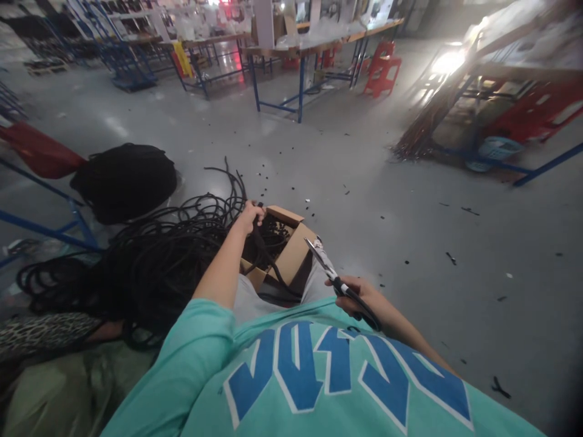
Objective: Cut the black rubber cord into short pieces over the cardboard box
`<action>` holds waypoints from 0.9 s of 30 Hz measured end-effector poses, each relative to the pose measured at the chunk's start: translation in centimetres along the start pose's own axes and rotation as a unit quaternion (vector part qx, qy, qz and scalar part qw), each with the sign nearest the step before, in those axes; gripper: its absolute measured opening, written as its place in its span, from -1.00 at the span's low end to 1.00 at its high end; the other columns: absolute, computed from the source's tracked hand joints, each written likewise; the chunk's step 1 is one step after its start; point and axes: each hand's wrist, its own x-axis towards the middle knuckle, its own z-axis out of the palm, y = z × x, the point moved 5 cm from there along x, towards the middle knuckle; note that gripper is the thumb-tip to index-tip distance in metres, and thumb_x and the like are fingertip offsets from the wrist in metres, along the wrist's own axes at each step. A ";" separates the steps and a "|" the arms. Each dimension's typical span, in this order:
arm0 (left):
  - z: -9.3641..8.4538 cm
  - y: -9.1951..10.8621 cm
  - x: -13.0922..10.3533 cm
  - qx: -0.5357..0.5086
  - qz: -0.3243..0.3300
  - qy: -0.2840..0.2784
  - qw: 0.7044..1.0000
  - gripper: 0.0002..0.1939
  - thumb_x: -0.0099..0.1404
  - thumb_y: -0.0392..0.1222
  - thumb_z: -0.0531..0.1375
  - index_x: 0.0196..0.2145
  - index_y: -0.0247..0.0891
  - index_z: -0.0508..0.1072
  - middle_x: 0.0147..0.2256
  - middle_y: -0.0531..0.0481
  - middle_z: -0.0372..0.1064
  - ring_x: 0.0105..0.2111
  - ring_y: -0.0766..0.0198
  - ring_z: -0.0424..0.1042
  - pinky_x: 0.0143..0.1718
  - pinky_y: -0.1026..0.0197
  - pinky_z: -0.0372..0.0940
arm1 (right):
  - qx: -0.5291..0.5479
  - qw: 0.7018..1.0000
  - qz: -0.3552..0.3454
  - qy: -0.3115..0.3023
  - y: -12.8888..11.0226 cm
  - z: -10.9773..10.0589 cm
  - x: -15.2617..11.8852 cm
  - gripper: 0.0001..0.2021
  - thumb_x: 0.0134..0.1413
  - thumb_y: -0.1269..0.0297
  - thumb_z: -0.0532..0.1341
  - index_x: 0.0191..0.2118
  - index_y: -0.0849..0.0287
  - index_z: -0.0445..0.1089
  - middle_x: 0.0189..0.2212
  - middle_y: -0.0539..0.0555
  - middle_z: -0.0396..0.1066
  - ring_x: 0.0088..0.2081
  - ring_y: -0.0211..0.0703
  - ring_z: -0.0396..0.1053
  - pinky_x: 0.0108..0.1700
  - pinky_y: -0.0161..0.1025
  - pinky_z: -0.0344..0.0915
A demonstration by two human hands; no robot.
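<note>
Wears a teal shirt (337,419) with big blue letters, on the near side of the cardboard box (291,255). Holds scissors (337,283) in the right hand (357,294), fingers closed around the dark handles, near the box's right side with the blades angled toward it. Clasps black cord (259,235) in the left hand (252,215), fingers curled tight round it at the box's far left corner, with lengths hanging down across the opening. Has short black pieces (279,229) inside the box and grey trousers (314,284) close against it. Has a heap of black cord (164,249) left of the box, with a round black bundle (125,182) behind that. Faces, well beyond the box, a worktable (300,91) with blue legs and red stools (382,73); far to its right, a blue basket (494,152).
</note>
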 end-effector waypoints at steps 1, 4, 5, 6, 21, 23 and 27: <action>0.0 -0.5 -0.5 -0.011 -0.002 -0.010 1.000 -0.45 -0.20 -0.49 0.07 -0.18 -0.22 0.14 -0.55 0.17 0.23 -0.73 0.48 0.13 -0.71 0.43 -0.03 | -0.001 1.000 0.005 0.005 0.2 -0.1 0.1 -0.54 -0.29 0.28 0.22 -0.14 0.31 0.31 -0.72 -0.18 0.14 -0.71 -0.42 0.07 -0.68 -0.41 0.02; 0.4 -1.7 -3.1 -0.038 0.006 -0.043 0.998 -0.65 -0.21 -0.49 0.06 -0.38 -0.28 0.20 -0.53 0.10 0.24 -0.65 0.44 0.21 -0.66 0.37 0.10 | -0.003 1.000 0.009 0.010 0.7 -0.3 0.6 -0.53 -0.28 0.27 0.21 -0.12 0.32 0.30 -0.72 -0.18 0.13 -0.71 -0.41 0.07 -0.68 -0.40 0.01; 0.7 -2.0 -4.2 -0.045 0.011 -0.051 0.998 -0.69 -0.21 -0.49 0.08 -0.42 -0.30 0.22 -0.52 0.08 0.25 -0.62 0.44 0.24 -0.63 0.35 0.14 | -0.004 1.000 0.004 0.008 0.7 -0.2 0.8 -0.53 -0.27 0.26 0.22 -0.12 0.31 0.29 -0.71 -0.17 0.13 -0.71 -0.41 0.07 -0.67 -0.40 0.01; 1.0 -2.2 -5.4 -0.051 0.017 -0.058 0.997 -0.71 -0.19 -0.49 0.11 -0.43 -0.32 0.24 -0.51 0.07 0.26 -0.59 0.43 0.27 -0.59 0.34 0.18 | -0.005 1.000 -0.002 0.008 0.7 -0.2 1.0 -0.53 -0.27 0.26 0.22 -0.12 0.31 0.29 -0.71 -0.17 0.13 -0.70 -0.41 0.07 -0.67 -0.40 0.02; 4.9 -1.7 -16.4 -0.074 0.117 -0.015 0.990 -0.63 -0.09 -0.21 0.32 -0.43 -0.25 0.16 -0.52 0.13 0.36 -0.67 0.49 0.24 -0.65 0.40 0.13 | -0.107 0.991 -0.081 0.019 -2.0 0.6 1.5 -0.32 -0.28 0.25 0.20 0.10 0.21 0.16 -0.18 0.15 0.34 -0.14 0.03 0.31 -0.06 -0.05 0.21; 5.2 -1.6 -16.9 -0.069 0.112 -0.009 0.991 -0.62 -0.10 -0.21 0.32 -0.44 -0.24 0.14 -0.53 0.15 0.33 -0.67 0.50 0.22 -0.66 0.41 0.11 | -0.147 0.986 -0.071 0.028 -2.5 1.0 1.4 -0.29 -0.28 0.26 0.19 0.13 0.22 0.14 -0.10 0.20 0.34 -0.06 0.10 0.28 0.01 0.01 0.16; 5.6 -1.7 -17.5 -0.043 0.116 -0.009 0.992 -0.65 -0.06 -0.20 0.30 -0.47 -0.23 0.13 -0.60 0.19 0.25 -0.68 0.50 0.18 -0.66 0.41 0.07 | -0.181 0.980 -0.078 0.012 -3.7 1.9 1.2 -0.29 -0.27 0.28 0.18 0.15 0.23 0.15 0.03 0.24 0.28 0.02 0.16 0.24 0.06 0.04 0.12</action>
